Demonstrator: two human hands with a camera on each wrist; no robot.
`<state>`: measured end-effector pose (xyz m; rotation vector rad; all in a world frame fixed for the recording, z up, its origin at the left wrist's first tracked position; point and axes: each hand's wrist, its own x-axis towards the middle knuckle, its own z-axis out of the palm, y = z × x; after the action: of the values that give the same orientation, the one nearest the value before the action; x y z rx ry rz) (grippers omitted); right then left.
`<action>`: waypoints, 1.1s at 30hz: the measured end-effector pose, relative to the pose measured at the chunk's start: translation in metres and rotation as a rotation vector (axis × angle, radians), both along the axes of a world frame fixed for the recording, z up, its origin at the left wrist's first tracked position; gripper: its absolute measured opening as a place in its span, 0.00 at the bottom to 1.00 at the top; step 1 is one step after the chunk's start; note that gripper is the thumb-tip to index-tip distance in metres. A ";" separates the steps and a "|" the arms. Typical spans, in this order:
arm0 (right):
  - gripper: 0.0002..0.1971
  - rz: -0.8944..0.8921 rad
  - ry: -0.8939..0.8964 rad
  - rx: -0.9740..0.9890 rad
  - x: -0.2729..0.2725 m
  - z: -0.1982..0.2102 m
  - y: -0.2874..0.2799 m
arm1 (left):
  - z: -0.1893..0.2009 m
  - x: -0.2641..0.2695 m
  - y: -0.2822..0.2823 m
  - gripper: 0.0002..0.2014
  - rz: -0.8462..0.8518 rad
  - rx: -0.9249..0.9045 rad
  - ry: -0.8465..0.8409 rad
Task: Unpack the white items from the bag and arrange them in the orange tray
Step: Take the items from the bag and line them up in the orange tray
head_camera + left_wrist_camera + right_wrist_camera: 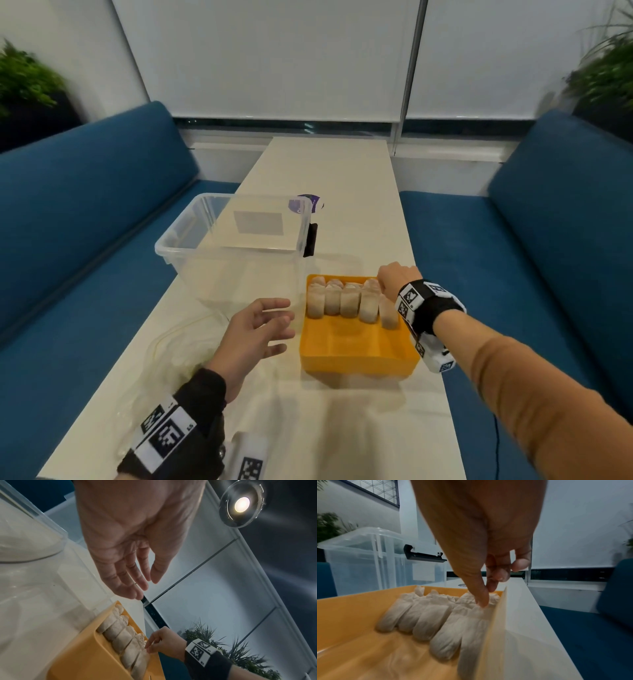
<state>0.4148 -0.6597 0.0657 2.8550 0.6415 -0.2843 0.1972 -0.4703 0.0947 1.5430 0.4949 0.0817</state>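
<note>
The orange tray (356, 346) sits on the white table, right of centre. Several white wrapped items (349, 299) lie side by side along its far wall. My right hand (383, 284) reaches down over the far right corner. In the right wrist view my right hand (486, 596) pinches the twisted top of the rightmost white item (471, 628) between thumb and forefinger, against the tray (351, 615) wall. My left hand (274, 325) hovers to the left of the tray with its fingers spread, holding nothing. The clear bag (171, 353) lies crumpled on the table beneath it.
A clear plastic bin (233, 236) with a black latch (311, 240) stands just behind and left of the tray. A purple round disc (305, 204) lies beyond it. Blue benches (513, 274) flank the narrow table on both sides.
</note>
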 end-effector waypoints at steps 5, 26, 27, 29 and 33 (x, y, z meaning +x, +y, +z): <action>0.12 0.006 -0.029 0.019 0.001 0.009 0.000 | 0.002 -0.008 0.008 0.09 0.002 0.028 0.009; 0.12 0.186 0.352 0.666 -0.184 0.023 0.140 | -0.042 -0.092 0.164 0.08 -0.027 0.748 0.435; 0.15 0.125 0.391 0.645 -0.192 0.011 0.148 | -0.045 -0.096 0.163 0.12 -0.052 0.691 0.461; 0.22 0.000 0.498 0.594 -0.207 -0.011 0.161 | -0.052 -0.099 0.158 0.21 -0.118 0.580 0.497; 0.39 -0.069 0.696 0.606 -0.235 -0.034 0.178 | -0.064 -0.097 0.153 0.22 -0.199 0.580 0.412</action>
<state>0.1793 -0.4815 0.0316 3.3237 0.8577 -1.3400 0.0999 -0.3176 0.0306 2.1882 0.6750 -0.2751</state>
